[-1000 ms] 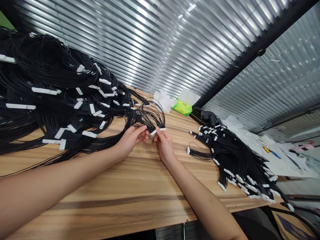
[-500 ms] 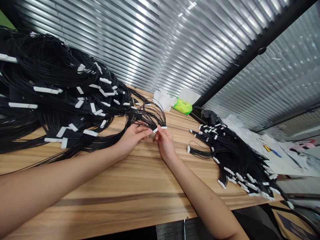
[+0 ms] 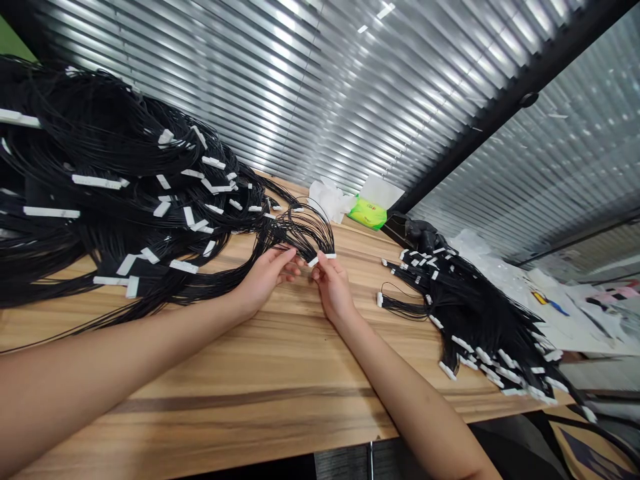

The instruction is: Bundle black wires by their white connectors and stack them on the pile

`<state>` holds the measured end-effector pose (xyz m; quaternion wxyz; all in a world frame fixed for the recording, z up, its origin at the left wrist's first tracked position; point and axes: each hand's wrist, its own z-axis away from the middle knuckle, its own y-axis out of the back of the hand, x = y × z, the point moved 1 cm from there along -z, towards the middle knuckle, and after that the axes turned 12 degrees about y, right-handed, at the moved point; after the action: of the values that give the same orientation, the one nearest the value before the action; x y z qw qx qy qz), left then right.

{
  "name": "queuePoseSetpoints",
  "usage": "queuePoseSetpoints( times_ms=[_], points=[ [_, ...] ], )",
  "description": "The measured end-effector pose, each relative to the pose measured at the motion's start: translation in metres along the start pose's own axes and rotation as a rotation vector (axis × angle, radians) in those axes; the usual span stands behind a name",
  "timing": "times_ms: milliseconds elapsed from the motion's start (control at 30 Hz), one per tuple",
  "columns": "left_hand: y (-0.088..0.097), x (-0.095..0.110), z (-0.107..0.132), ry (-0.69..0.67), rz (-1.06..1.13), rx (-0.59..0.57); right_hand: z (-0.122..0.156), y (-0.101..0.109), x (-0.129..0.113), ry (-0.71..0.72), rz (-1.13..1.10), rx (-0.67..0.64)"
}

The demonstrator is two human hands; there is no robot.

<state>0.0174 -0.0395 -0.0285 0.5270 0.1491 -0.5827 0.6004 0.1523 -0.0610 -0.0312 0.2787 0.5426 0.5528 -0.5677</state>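
Observation:
In the middle of the head view, a bundle of thin black wires [image 3: 315,227] curves down to white connectors. My right hand [image 3: 334,283] pinches a white connector [image 3: 327,256] between thumb and fingers. A second white connector [image 3: 313,262] slants at its thumb tip. Close by on the left is my left hand [image 3: 267,280], its thumb beside the wires and its fingers slightly curled below. A gap shows between that thumb and the fingers, and I see nothing gripped there. The wires run left into a large heap of black cables [image 3: 100,153] with white connectors.
Another pile of black wires with white connectors [image 3: 480,313] covers the right of the wooden table [image 3: 280,387]. Crumpled white tissue [image 3: 327,199] and a green tissue pack [image 3: 367,212] lie at the back, against the metal blinds [image 3: 240,80]. Farther right is a white surface [image 3: 565,323] with tools.
My left hand has drawn back slightly left from the connector, and its thumb has lifted. My right hand keeps its pinch almost unmoved. The view has shifted a little.

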Motion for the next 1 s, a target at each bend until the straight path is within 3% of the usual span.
queuePoseSetpoints(
  times_ms=[367, 667, 833, 1000],
  points=[
    [0.001, -0.001, 0.001, -0.065, -0.108, -0.027, 0.009, -0.002, -0.001, 0.124, 0.199, -0.044],
    [0.002, -0.002, -0.001, -0.010, -0.077, 0.031, 0.004, 0.001, 0.005, 0.079, 0.121, -0.002],
    [0.004, 0.001, 0.002, -0.029, -0.091, -0.057, -0.005, 0.004, 0.008, 0.061, 0.013, 0.105],
    [0.005, 0.002, 0.004, -0.009, -0.119, -0.050, -0.014, 0.005, 0.004, 0.068, -0.067, 0.281]
  ],
)
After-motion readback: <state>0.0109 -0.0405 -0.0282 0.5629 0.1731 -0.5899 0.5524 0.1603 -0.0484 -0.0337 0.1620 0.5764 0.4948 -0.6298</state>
